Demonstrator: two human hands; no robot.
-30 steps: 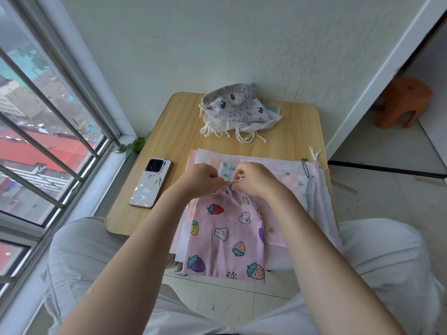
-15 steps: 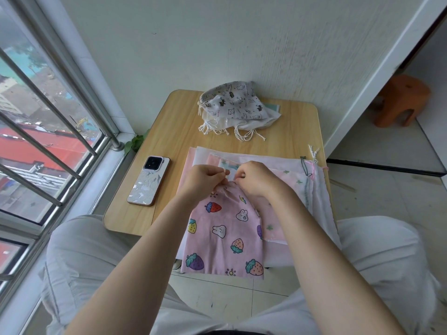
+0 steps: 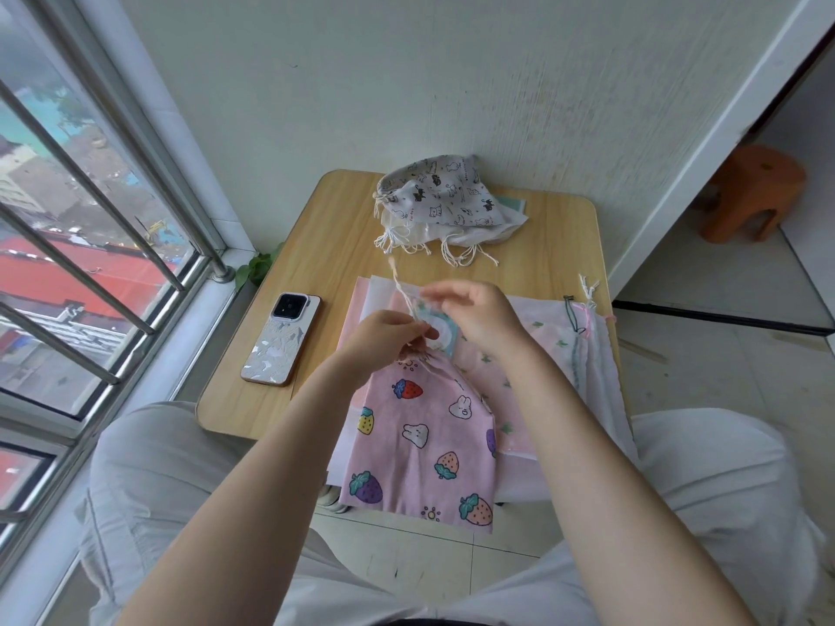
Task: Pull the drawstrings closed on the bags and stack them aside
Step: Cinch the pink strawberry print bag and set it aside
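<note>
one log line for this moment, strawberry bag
step: cinching | pink strawberry bag: neck gathered | left hand: pinches neck | right hand: blurred by drawstring | closed bags: stacked behind

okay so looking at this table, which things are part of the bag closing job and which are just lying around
Part of the job:
pink strawberry bag, its drawstring, left hand, right hand, flat bags underneath, closed bags at the back

Just lying about:
phone, orange stool, leaves by the window

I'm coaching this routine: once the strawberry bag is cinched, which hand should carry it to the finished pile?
Probably the left hand: it already pinches the gathered neck of the strawberry bag. The right hand only has the drawstring.
</note>
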